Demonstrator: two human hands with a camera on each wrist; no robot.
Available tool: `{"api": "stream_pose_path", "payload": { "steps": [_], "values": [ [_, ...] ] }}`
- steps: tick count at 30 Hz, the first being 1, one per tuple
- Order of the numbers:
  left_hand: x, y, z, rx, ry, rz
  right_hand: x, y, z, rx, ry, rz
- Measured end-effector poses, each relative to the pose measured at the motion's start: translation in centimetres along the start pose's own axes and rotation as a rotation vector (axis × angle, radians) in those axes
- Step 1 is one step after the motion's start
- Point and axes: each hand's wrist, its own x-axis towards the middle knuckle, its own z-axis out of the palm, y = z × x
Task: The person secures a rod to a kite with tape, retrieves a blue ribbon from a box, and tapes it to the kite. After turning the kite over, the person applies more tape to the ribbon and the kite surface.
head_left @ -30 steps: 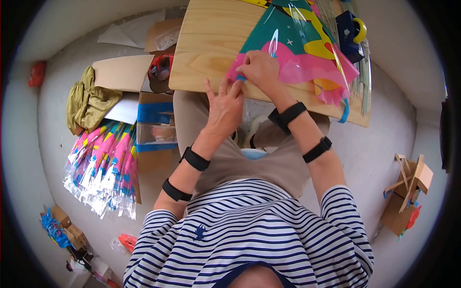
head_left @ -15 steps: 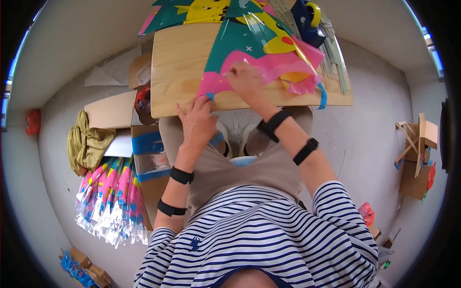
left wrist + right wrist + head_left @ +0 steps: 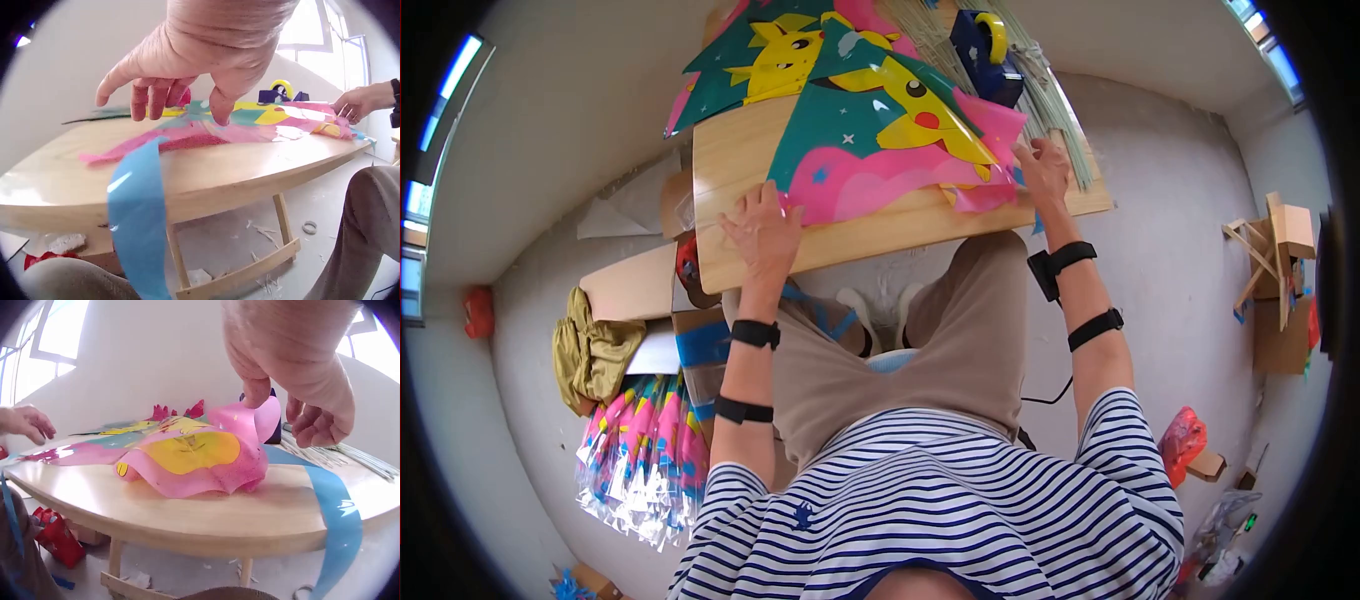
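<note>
A thin printed sheet, green and pink with yellow figures (image 3: 860, 185), lies on the wooden table (image 3: 850, 240). Beside its near left corner is my left hand (image 3: 762, 232), fingers spread; the left wrist view has this hand (image 3: 219, 50) over the tabletop, holding nothing. My right hand (image 3: 1045, 172) is at the sheet's right end. In the right wrist view, its thumb and loosely bent fingers (image 3: 284, 415) stand apart by a raised pink edge (image 3: 269, 419); contact cannot be told. Blue ribbons hang over the table edge near the left hand (image 3: 137, 212) and right hand (image 3: 340, 519).
A dark blue tape dispenser with yellow tape (image 3: 990, 60) and a bundle of thin pale sticks (image 3: 1065, 120) lie at the table's far right. Another printed sheet (image 3: 730, 75) lies at far left. Boxes with blue tape (image 3: 700, 340) and wrapped bundles (image 3: 640, 450) stand left.
My right hand has moved right, from over the sheet's left part to its right end. My left hand has come away from the blue piece at the near left corner. The head view has shifted.
</note>
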Motion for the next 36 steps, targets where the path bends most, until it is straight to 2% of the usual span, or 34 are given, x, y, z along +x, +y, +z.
{"api": "stream_pose_path", "payload": {
  "steps": [2, 5, 8, 11, 15, 16, 18, 20, 22, 25, 29, 36],
  "values": [
    [0.6, 1.0, 0.9, -0.024, -0.033, -0.033, 0.8, -0.1, 0.6, 0.073, -0.055, 0.064],
    [2.4, 1.4, 2.1, -0.078, -0.067, -0.132, 2.5, 0.9, 3.1, 0.089, -0.05, 0.013],
    [3.3, 0.1, 2.1, -0.129, -0.123, -0.176, 2.9, -0.3, 2.8, 0.236, -0.292, 0.123],
    [3.8, -1.4, 3.5, -0.18, -0.074, -0.165, 3.4, 0.5, 4.7, 0.254, -0.122, -0.057],
    [5.2, -6.5, 5.9, -0.292, 0.14, -0.144, 3.0, -1.7, 0.8, 0.442, -0.009, -0.061],
    [5.7, -7.6, 5.0, -0.323, 0.207, -0.142, 2.3, -3.2, -1.8, 0.386, 0.024, -0.095],
    [6.6, -9.8, 1.6, -0.392, 0.166, -0.274, 3.1, -2.8, -2.9, 0.386, 0.068, -0.084],
    [7.7, -12.3, -0.2, -0.448, 0.239, -0.339, 3.0, -3.6, -4.6, 0.441, 0.093, -0.041],
    [8.9, -13.0, -3.3, -0.431, 0.252, -0.341, 3.4, -4.7, -5.5, 0.443, 0.12, -0.06],
    [10.6, -13.2, -5.6, -0.336, 0.426, -0.239, 4.4, -5.5, -5.2, 0.396, 0.143, -0.066],
    [13.9, -14.0, -6.0, -0.214, 0.384, -0.246, 5.6, -5.5, -3.3, 0.358, 0.14, -0.035],
    [18.0, -14.2, -2.2, -0.173, 0.342, -0.279, 7.0, -3.6, 0.1, 0.26, 0.08, 0.051]
  ]
}}
